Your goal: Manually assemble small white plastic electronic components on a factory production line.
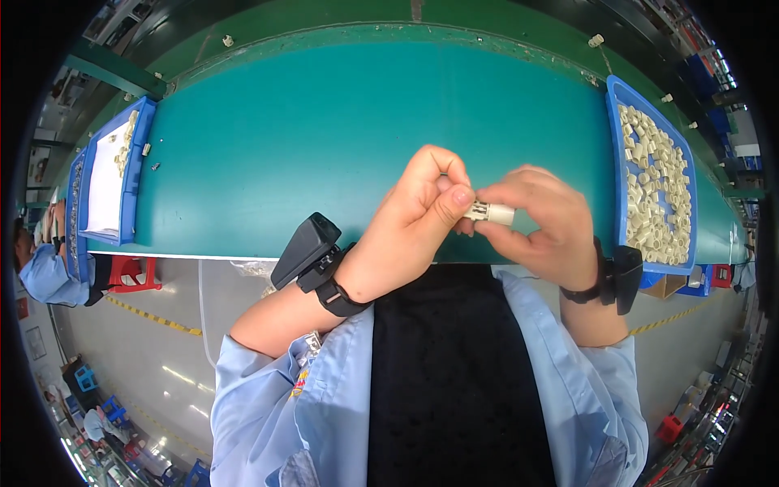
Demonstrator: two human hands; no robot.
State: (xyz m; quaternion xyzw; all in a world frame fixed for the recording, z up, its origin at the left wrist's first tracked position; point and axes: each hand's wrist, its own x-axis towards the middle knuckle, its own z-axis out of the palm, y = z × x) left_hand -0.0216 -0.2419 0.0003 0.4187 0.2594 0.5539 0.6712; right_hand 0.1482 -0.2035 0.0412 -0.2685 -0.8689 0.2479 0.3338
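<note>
A small cream plastic cylinder [501, 214] with dark metal-looking bits at its left end is held over the near edge of the green bench. My left hand [423, 201] is closed in a pinch at that left end, its thumb and curled fingers covering part of it. My right hand [553, 217] closes on the same piece from the right, with forefinger above and thumb below. The cylinder's plain round end points right, between that thumb and forefinger. The fingertips hide where the two hands meet.
At the right, a blue tray [691, 258] holds many loose cream plastic pieces. Another blue tray [130, 207] at the left has a white sheet and a few pieces. The green bench top [324, 114] runs between them. A person [55, 272] sits at far left near a red stool [134, 272].
</note>
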